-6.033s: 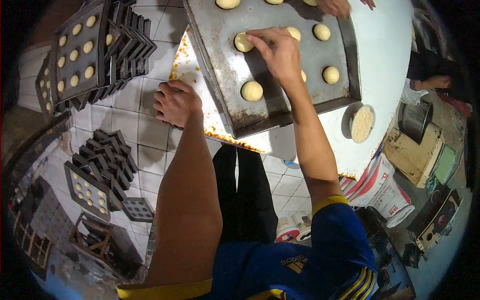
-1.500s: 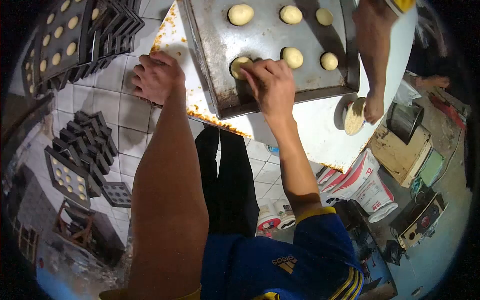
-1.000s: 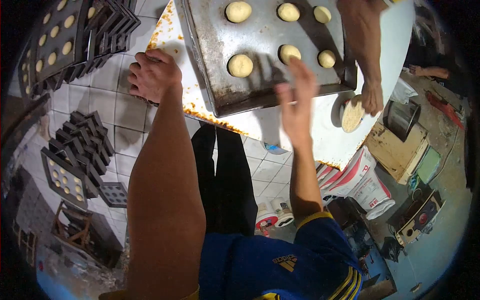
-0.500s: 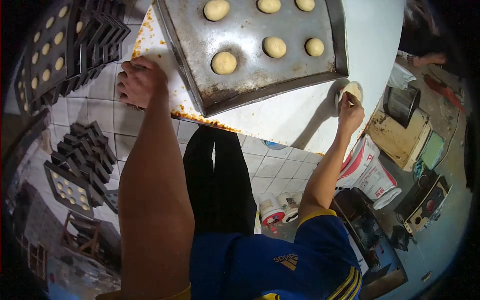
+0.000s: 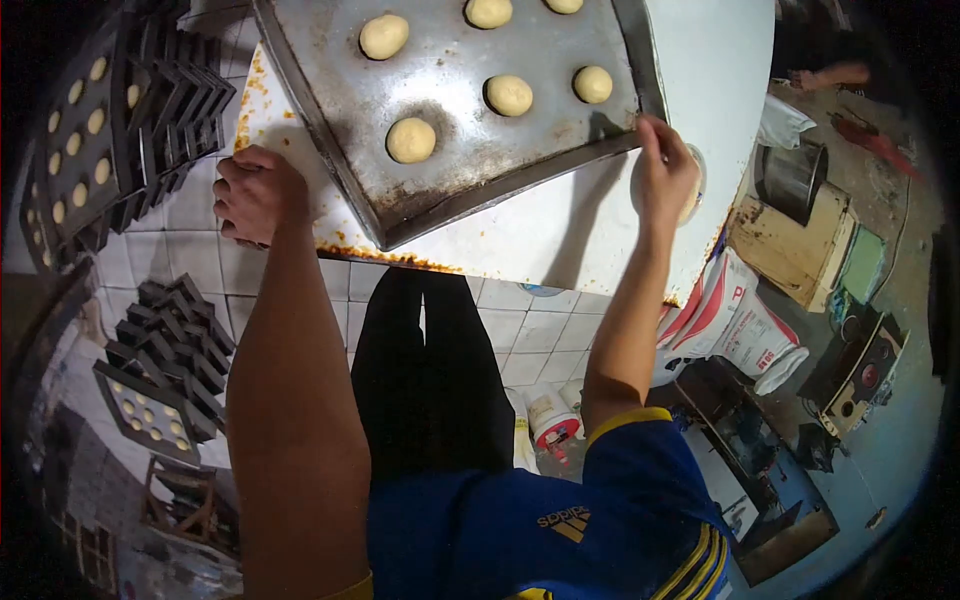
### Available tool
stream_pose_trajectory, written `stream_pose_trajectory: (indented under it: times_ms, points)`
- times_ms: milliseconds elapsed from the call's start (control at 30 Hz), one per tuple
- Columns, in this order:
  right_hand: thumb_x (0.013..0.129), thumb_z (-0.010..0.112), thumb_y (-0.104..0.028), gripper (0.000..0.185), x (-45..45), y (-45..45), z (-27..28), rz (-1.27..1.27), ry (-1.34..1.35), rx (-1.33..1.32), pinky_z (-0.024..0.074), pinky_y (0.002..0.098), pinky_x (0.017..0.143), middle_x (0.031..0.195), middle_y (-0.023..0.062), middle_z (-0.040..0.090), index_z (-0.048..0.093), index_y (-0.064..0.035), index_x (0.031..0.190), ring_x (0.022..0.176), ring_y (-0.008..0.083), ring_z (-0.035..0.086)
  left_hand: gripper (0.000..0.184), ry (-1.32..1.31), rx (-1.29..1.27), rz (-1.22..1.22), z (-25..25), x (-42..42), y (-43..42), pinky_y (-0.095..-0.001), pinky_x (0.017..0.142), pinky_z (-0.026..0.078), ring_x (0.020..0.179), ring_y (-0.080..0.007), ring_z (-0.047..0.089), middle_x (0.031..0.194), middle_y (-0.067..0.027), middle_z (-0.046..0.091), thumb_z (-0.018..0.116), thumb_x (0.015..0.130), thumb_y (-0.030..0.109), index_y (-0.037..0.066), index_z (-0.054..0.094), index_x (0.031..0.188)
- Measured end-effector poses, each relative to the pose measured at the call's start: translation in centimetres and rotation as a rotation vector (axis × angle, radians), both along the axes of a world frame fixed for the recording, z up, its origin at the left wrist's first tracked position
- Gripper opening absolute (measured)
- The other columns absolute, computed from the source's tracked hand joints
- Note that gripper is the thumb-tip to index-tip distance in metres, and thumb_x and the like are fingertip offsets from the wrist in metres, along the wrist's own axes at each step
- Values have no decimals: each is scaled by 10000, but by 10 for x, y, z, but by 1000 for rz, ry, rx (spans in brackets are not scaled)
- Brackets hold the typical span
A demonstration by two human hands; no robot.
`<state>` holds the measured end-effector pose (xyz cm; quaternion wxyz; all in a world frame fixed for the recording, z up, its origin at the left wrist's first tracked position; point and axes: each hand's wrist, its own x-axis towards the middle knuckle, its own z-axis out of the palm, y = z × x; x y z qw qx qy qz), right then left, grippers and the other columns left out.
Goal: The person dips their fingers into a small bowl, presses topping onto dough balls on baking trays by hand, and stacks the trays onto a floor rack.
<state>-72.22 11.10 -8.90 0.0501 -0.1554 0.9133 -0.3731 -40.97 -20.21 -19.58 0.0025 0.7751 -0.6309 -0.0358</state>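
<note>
A dark metal baking tray (image 5: 440,170) with several round dough balls (image 5: 411,140) lies on the white table (image 5: 520,235). At the table's left edge my left hand (image 5: 260,195) is closed, its fingers curled over the edge. My right hand (image 5: 667,185) is raised by the tray's near right corner, fingertips pinched together. Whatever the pinch holds is too small or hidden to make out. A small round bowl (image 5: 692,190) with pale contents stands on the table behind that hand, mostly covered by it.
Stacked trays with dough balls (image 5: 80,150) stand at the left, with another tray stack (image 5: 165,340) lower down. On the right are printed sacks (image 5: 735,320), a metal pot (image 5: 792,180) and a speaker-like box (image 5: 862,375). Another person's hand (image 5: 805,78) shows at the upper right.
My right hand has lifted out of the bowl and moved up and left towards the tray corner. My left hand keeps its place on the table edge. The whole view has shifted slightly.
</note>
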Motion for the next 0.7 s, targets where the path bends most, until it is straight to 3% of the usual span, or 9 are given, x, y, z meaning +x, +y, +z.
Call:
stream_pose_trajectory:
  times_ms: [100, 167, 267, 400, 467, 500, 567, 667, 700]
  points:
    - [1010, 749, -214, 245, -4, -35, -22, 55, -47, -73, 572, 346, 882, 1055, 144, 810, 817, -15, 1135, 958, 198, 735, 503, 2, -16, -7, 1, -1, 1, -579, 999, 456, 1178, -385, 646, 1237, -171, 705, 368, 1046, 444, 95, 698, 1197]
    - [996, 757, -222, 200, -9, -49, -32, 131, 214, 155, 564, 412, 848, 1032, 139, 799, 827, -65, 1098, 944, 296, 718, 501, -4, -35, -5, 1, -1, 1, -578, 1002, 456, 1175, -385, 647, 1235, -171, 706, 372, 1046, 444, 97, 699, 1198]
    - [984, 760, -227, 158, -12, -58, -36, 203, 443, 354, 535, 455, 839, 1002, 120, 779, 830, -108, 1062, 954, 363, 677, 503, -10, -29, 4, 0, -2, 0, -572, 1004, 458, 1178, -383, 645, 1229, -169, 705, 376, 1043, 451, 101, 700, 1202]
    - [976, 767, -214, 140, -10, -58, -39, 237, 497, 429, 510, 468, 851, 999, 71, 775, 825, -114, 1054, 933, 349, 662, 468, -19, -31, 3, -3, 0, 0, -604, 1009, 463, 1180, -388, 658, 1234, -146, 713, 406, 1057, 448, 110, 693, 1205]
    - [1022, 717, -298, 234, -5, -56, -38, 258, 460, 521, 487, 498, 935, 1174, 70, 747, 814, -137, 1162, 1051, 356, 631, 474, -24, -32, 1, -1, -1, 0, -604, 1009, 463, 1183, -387, 658, 1240, -148, 713, 401, 1057, 449, 110, 697, 1209]
    - [1022, 717, -298, 234, -1, -53, -37, 259, 462, 520, 487, 498, 935, 1174, 70, 747, 814, -137, 1162, 1051, 356, 631, 482, -19, -20, 7, 0, -2, 0, -603, 1009, 464, 1185, -385, 658, 1246, -150, 713, 395, 1057, 451, 109, 697, 1213]
    - [1072, 631, -410, 377, 16, -54, -29, 302, 413, 510, 443, 540, 1047, 1365, 97, 667, 762, -153, 1314, 1211, 387, 571, 490, -13, -10, 12, 1, -2, -1, -603, 1009, 464, 1187, -384, 658, 1251, -152, 713, 389, 1057, 452, 107, 698, 1217]
    - [1100, 552, -479, 475, 31, -42, -38, 328, 418, 577, 389, 564, 1132, 1475, 130, 592, 700, -160, 1420, 1340, 408, 500, 508, -14, -16, -8, 0, 0, 1, -607, 1008, 464, 1193, -390, 657, 1261, -154, 712, 373, 1057, 458, 105, 696, 1228]
    - [1098, 574, -426, 467, 29, -36, -37, 354, 434, 565, 377, 539, 1162, 1465, 182, 600, 682, -116, 1429, 1368, 399, 499, 517, 1, -17, -4, 0, 0, 1, -586, 1009, 457, 1194, -385, 644, 1257, -160, 704, 367, 1049, 465, 102, 694, 1219]
